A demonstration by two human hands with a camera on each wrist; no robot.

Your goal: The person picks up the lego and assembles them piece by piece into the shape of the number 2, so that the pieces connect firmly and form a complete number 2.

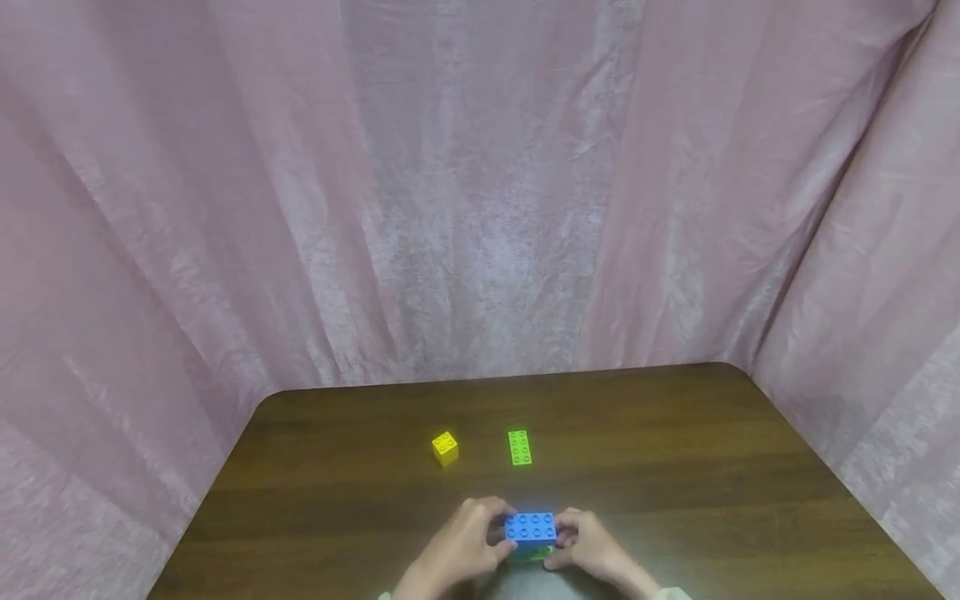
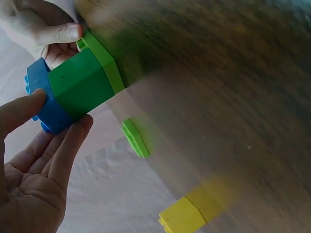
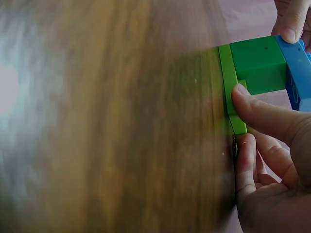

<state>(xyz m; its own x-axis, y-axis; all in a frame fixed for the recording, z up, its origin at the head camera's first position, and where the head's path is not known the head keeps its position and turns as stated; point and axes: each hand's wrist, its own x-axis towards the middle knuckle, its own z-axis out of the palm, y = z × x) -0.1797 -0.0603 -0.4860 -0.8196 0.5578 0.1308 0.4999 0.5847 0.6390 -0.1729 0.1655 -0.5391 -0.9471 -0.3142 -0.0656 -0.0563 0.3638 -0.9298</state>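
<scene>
A small stack of toy building bricks stands on the table at the front, with a hand on each side. On top is a blue brick (image 1: 530, 527) with studs, pinched by the left hand (image 1: 467, 540) between thumb and fingers. Below it, a dark green brick (image 2: 81, 82) sits on a thin lime green plate (image 3: 227, 73) at the bottom. The right hand (image 1: 594, 547) pinches the stud end of this plate, its thumb on top. The blue brick overhangs the dark green one on the right. From the head view the dark green brick is mostly hidden.
Beyond the hands, a yellow brick (image 1: 446, 450) and a second lime green plate (image 1: 519, 447) lie apart on the dark wooden table (image 1: 675, 442). Pink curtains (image 1: 480, 208) hang behind the far edge and along both sides.
</scene>
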